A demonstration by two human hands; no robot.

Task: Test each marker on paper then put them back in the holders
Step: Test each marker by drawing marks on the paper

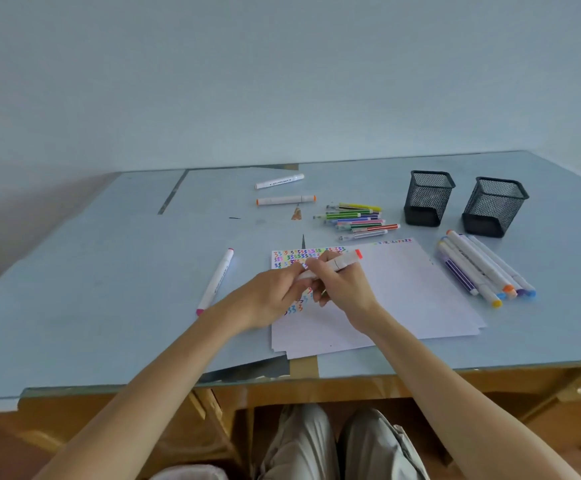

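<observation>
Over the paper's near-left part, both hands meet on one red-capped marker, its long axis running from the left hand up and right to the red end. The left hand pinches the low end, probably at a cap, though the fingers hide it; the right hand wraps the barrel. The two mesh holders stand toward the table's far-right corner, nearer the right hand, with open paper between.

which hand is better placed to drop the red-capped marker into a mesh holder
Right. The right hand already grips the white red-capped marker, and both black mesh holders stand on its side; the left hand only pinches the marker's near end.
</observation>
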